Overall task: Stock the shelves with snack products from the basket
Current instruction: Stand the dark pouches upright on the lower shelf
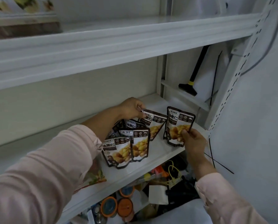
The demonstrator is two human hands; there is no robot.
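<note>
Toppling threatens the standing pouches if my left hand, pinching the rear pouch by its top, or my right hand, gripping the end pouch, jostles them.

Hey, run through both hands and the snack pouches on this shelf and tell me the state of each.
Left hand, pinches the back pouch's top corner.
Back pouch, sealed, tilted.
Right hand, grips the rightmost pouch's lower edge.
Rightmost pouch, sealed, upright on the middle shelf.
Front left pouch, sealed, standing.
Front right pouch, sealed, standing.
</note>
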